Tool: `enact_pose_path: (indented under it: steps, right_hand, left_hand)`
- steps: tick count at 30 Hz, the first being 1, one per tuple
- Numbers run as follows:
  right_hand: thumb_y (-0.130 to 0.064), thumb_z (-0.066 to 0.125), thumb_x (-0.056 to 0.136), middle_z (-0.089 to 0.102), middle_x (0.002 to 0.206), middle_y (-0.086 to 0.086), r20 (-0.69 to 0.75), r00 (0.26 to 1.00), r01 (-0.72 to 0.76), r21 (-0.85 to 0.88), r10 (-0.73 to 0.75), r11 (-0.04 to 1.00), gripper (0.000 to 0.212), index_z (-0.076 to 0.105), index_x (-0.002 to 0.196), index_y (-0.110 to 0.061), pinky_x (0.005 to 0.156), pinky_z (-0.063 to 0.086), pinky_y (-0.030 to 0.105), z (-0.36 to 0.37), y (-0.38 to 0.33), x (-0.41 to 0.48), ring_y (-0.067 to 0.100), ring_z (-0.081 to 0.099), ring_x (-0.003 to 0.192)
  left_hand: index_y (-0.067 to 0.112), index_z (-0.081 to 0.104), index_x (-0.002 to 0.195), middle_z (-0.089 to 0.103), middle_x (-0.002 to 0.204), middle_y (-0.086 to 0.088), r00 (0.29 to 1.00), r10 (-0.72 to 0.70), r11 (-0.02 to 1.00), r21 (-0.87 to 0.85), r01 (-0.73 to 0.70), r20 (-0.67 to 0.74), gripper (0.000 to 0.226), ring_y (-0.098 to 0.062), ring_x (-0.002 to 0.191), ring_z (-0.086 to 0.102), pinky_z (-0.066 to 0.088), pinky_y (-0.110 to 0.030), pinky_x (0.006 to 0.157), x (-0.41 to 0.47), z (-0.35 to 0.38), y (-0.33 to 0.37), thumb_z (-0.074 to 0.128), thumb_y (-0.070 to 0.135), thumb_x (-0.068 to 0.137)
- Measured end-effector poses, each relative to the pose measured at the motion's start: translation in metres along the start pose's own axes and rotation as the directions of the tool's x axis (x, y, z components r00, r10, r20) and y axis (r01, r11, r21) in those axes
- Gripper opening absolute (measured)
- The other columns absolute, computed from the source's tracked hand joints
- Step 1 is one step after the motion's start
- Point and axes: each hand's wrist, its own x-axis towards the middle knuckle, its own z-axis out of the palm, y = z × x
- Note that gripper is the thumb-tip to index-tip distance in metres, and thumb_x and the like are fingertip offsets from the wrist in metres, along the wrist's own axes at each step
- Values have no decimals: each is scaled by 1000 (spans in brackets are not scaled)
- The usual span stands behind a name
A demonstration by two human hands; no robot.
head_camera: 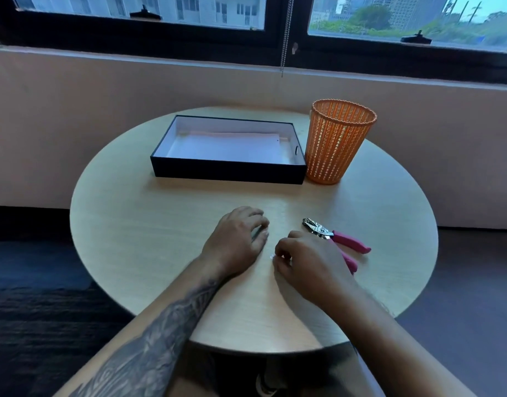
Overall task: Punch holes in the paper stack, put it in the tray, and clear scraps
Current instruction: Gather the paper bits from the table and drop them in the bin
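Observation:
A white paper stack (226, 146) lies flat inside the black tray (229, 174) at the back of the round table, with a small punched hole near its right end. The hole punch (336, 236), silver head and pink handles, rests on the table just right of my right hand. My right hand (306, 262) has its fingertips pinched together at a tiny white scrap (271, 256) on the tabletop. My left hand (238, 242) rests palm down just left of the scrap, fingers curled, holding nothing that I can see.
An orange mesh bin (338, 141) stands upright against the tray's right end. The round wooden table (149, 230) drops off to dark floor on all sides. A wall and window sill run behind it.

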Motion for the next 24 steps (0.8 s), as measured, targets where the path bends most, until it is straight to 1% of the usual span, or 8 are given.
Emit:
enact_pose_path:
  steps: [3, 5, 10, 15, 17, 18, 21, 24]
  right_hand:
    - [-38, 61, 89, 65, 82, -4, -14, 1000, 28, -8, -28, 1000, 20, 75, 85, -23, 59, 45, 31, 2, -1, 0, 20, 64, 78]
    - [-40, 60, 91, 65, 84, -5, 4, 999, 35, 14, -35, 999, 22, 75, 88, -25, 62, 50, 32, 2, -1, 2, 19, 64, 79]
    - [-40, 65, 89, 66, 90, -7, 54, 999, -8, 89, 3, 996, 14, 71, 92, -28, 69, 52, 33, -3, 4, 8, 15, 64, 81]
    - [-40, 63, 91, 67, 91, -7, 69, 997, 28, 68, -32, 997, 17, 74, 94, -28, 69, 52, 33, -6, 2, 11, 14, 64, 82]
    - [-36, 64, 90, 67, 86, -5, 60, 995, 76, 17, -77, 997, 15, 74, 87, -25, 63, 47, 33, -4, -1, 14, 18, 64, 79]
    - [-32, 67, 87, 66, 80, -3, 51, 993, 111, -19, -110, 994, 13, 73, 80, -23, 58, 42, 31, -2, -3, 16, 21, 64, 74]
    - [-19, 78, 75, 59, 62, -3, 1, 984, 179, -121, -180, 976, 15, 66, 65, -19, 51, 25, 24, 1, -7, 18, 22, 60, 54]
    - [-14, 80, 71, 57, 60, -3, -21, 974, 219, -167, -226, 961, 17, 64, 66, -18, 48, 24, 25, 4, -5, 18, 20, 58, 51]
  left_hand:
    - [22, 70, 112, 63, 128, 5, 1000, -4, 1000, -10, 4, -15, 25, -13, 126, 50, 38, -36, 108, 0, 0, 0, 59, 32, 92]
    - [21, 70, 113, 62, 130, 5, 1000, -4, 1000, -7, 4, -20, 25, -11, 128, 48, 33, -32, 107, 0, 0, 2, 60, 32, 93]
    - [22, 69, 116, 61, 133, 6, 1000, -2, 1000, 2, 2, -19, 27, -10, 129, 46, 30, -29, 106, 0, -3, 3, 58, 32, 94]
    - [22, 69, 116, 61, 133, 6, 1000, -2, 1000, 0, 2, -19, 26, -10, 129, 47, 32, -32, 108, 0, -2, 2, 59, 32, 94]
    - [22, 70, 115, 62, 132, 6, 1000, -4, 1000, -4, 4, -18, 25, -11, 129, 47, 33, -33, 108, 0, -2, 2, 59, 32, 93]
    - [22, 70, 114, 62, 132, 6, 1000, -5, 1000, -7, 5, -17, 25, -11, 129, 47, 33, -32, 108, 1, -2, 2, 60, 32, 93]
    - [23, 70, 115, 62, 133, 6, 1000, -11, 1000, -11, 11, -11, 26, -11, 130, 46, 32, -33, 108, 1, -2, 2, 59, 32, 93]
    - [23, 70, 115, 61, 133, 6, 1000, -11, 1000, -12, 11, -7, 26, -11, 130, 47, 34, -36, 109, 1, -3, 2, 59, 31, 93]
